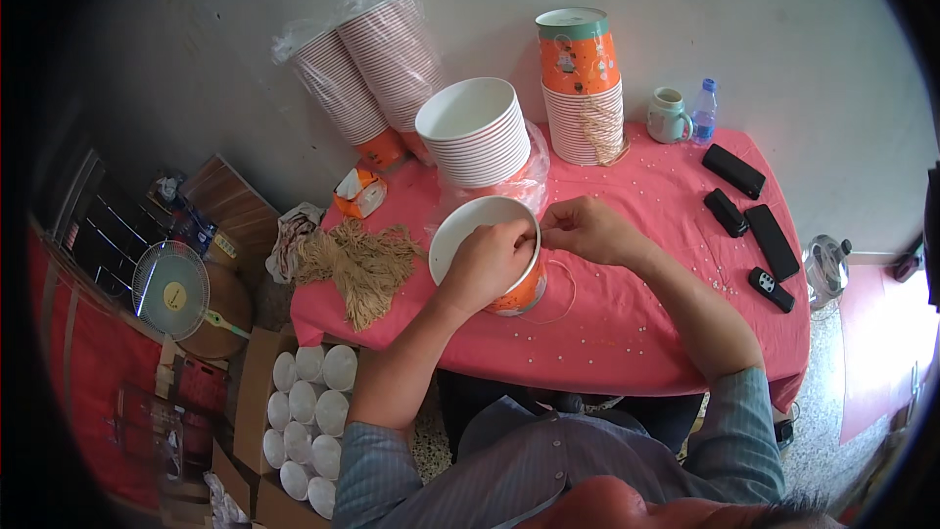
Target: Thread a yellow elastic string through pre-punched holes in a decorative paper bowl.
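A white-lined paper bucket with an orange outside stands near the table's front, its mouth tilted toward me. Over its opening, my left hand has its fingers bent against the inner wall at the right rim; whatever is at the fingertips is hidden. Just outside that same rim, my right hand pinches with thumb and forefinger. A thin pale string loops down from there onto the cloth. Left of the bucket lies a bundle of tan strings.
Behind stand nested paper buckets, bagged stacks and a tall stack draped with string. A mug, water bottle and dark phone-like items sit right on the pink tablecloth. A carton of white cups stands lower left.
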Demonstrator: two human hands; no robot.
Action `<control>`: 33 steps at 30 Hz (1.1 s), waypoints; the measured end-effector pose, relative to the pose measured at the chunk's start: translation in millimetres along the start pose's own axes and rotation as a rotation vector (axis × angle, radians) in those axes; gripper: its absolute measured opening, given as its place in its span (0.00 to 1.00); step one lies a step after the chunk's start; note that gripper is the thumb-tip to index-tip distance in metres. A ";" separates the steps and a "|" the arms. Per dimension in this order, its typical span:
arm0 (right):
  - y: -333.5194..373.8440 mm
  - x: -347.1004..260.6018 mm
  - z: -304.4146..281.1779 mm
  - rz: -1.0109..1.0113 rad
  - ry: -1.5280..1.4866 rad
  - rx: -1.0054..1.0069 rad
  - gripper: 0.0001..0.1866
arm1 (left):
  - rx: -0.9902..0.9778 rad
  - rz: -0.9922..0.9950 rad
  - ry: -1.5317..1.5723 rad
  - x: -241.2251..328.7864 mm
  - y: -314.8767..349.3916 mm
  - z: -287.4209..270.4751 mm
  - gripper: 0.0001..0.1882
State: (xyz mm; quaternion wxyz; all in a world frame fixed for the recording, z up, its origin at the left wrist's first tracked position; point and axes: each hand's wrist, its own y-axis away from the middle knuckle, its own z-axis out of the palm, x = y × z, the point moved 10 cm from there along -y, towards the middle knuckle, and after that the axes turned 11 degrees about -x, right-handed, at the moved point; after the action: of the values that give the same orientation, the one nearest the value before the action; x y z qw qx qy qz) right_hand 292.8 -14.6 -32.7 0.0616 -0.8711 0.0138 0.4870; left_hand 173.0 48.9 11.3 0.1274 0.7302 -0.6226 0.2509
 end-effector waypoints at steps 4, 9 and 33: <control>-2.8 5.3 3.4 0.006 -0.052 -0.023 0.09 | 0.028 -0.025 -0.023 -5.1 -0.9 -1.2 0.07; -6.7 10.5 7.9 0.012 -0.089 -0.082 0.10 | 0.167 -0.077 -0.071 -19.1 8.2 -21.5 0.07; 4.6 -18.6 -7.9 -0.073 -0.590 0.013 0.15 | 0.099 -0.030 0.610 0.2 -7.7 -13.9 0.14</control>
State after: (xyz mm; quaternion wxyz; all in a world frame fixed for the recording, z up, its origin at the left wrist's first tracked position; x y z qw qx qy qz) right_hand 289.4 -20.8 -13.2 0.0861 -0.6916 -0.0327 0.7164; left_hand 177.6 57.2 24.1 0.2762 0.6356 -0.5318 0.4868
